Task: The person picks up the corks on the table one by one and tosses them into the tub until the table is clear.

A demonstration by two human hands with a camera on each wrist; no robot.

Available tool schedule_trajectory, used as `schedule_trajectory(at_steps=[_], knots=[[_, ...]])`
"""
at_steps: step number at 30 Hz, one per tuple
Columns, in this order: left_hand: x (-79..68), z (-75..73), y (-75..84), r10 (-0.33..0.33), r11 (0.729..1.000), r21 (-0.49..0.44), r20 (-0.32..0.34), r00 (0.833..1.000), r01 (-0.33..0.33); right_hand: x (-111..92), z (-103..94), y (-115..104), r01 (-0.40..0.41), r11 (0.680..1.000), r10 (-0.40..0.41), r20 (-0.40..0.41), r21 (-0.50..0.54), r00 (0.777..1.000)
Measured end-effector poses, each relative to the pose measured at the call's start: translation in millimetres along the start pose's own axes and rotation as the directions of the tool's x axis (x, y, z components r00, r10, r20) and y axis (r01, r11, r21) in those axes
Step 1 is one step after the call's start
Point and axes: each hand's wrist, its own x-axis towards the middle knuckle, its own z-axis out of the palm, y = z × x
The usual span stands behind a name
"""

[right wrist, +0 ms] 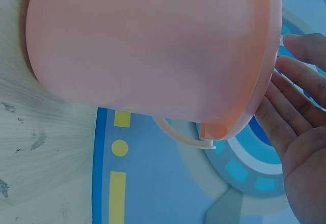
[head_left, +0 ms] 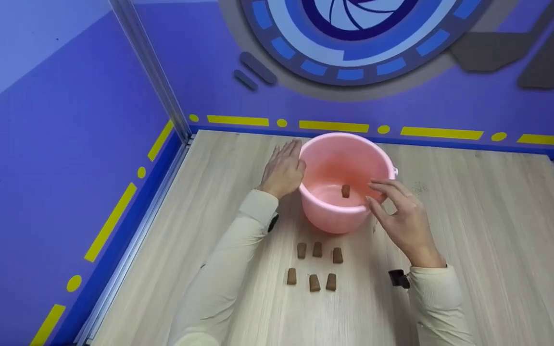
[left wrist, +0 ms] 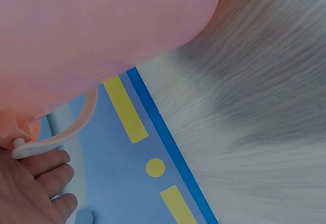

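A pink bucket [head_left: 337, 218] stands on the table, its mouth tipped toward the head camera. Inside, on its floor, is one small brown block [head_left: 346, 191]. My left hand [head_left: 284, 168] rests at the left side of the rim, fingers fairly straight; the left wrist view has those fingers [left wrist: 53, 175] beside the white handle's [left wrist: 61, 141] pivot. At the right rim, my right hand [head_left: 404, 216] has thumb and index finger apart over the edge, with nothing between them. In the right wrist view its other fingers [right wrist: 282, 104] extend beside the rim.
Several brown blocks [head_left: 314, 282] sit in two loose rows on the wood-grain table [head_left: 498, 250], in front of the bucket and between the forearms. A blue-purple wall [head_left: 200, 62] with yellow marks rises behind; another wall [head_left: 56, 158] bounds the left side.
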Motion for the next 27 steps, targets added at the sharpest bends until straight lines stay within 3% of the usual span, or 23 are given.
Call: schedule_trajectory(at_steps=[14, 27], knots=[[-0.4, 0.5, -0.7, 0.016, 1.0, -0.003, -0.027, 1.0, -0.016, 0.1, -1.2, 1.6, -0.006, 1.0, 0.006, -0.001, 0.023, 1.0], [-1.4, 1.3, 0.4, -0.012, 1.0, -0.007, -0.009, 1.0, 0.012, -4.2, -4.4, -0.8, 0.01, 0.999, -0.009, -0.012, 0.043, 1.0]])
